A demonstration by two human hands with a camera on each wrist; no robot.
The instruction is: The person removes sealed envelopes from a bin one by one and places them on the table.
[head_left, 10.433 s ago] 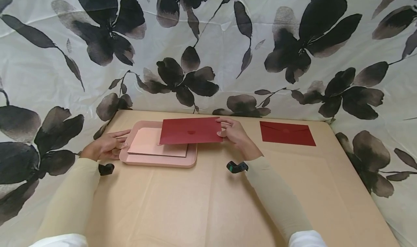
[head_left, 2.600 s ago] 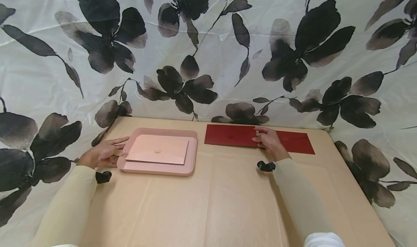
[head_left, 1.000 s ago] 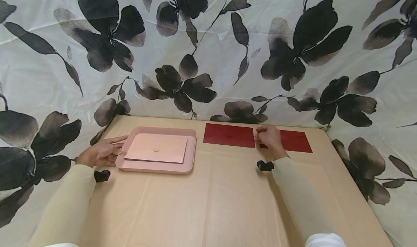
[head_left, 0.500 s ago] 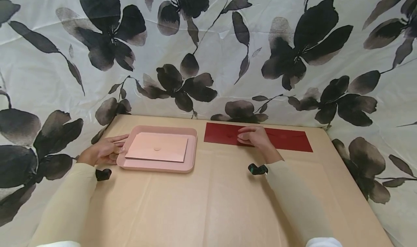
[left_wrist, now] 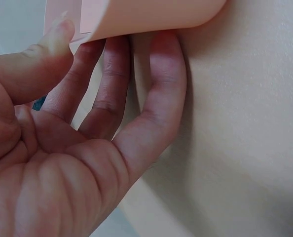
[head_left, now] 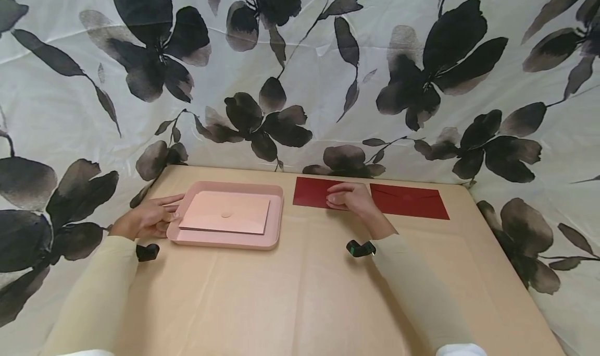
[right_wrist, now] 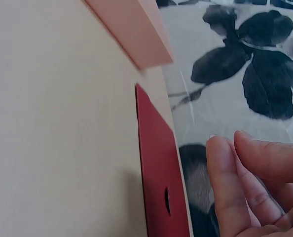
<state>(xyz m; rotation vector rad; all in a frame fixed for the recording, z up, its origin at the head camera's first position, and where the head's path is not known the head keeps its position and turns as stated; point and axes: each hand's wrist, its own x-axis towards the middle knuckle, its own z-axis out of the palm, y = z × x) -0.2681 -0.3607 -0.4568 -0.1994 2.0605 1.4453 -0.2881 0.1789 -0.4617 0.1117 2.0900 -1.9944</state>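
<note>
Seen from the head, well back, looking forward and down: tabletop (head_left: 262, 298), pink tray (head_left: 225, 243), left hand (head_left: 145, 219), right hand (head_left: 353, 197), floral cloth (head_left: 339, 74) beyond. From the left wrist, very close, facing across that hand toward the tray's corner. From the right wrist, close, turned sideways, facing a red envelope (right_wrist: 159, 158). In both head and right-wrist views: envelope, tray, cloth.

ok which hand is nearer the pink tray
Left: the left hand touches the pink tray at its left edge; the right hand is over a red envelope, right of the tray.
</note>
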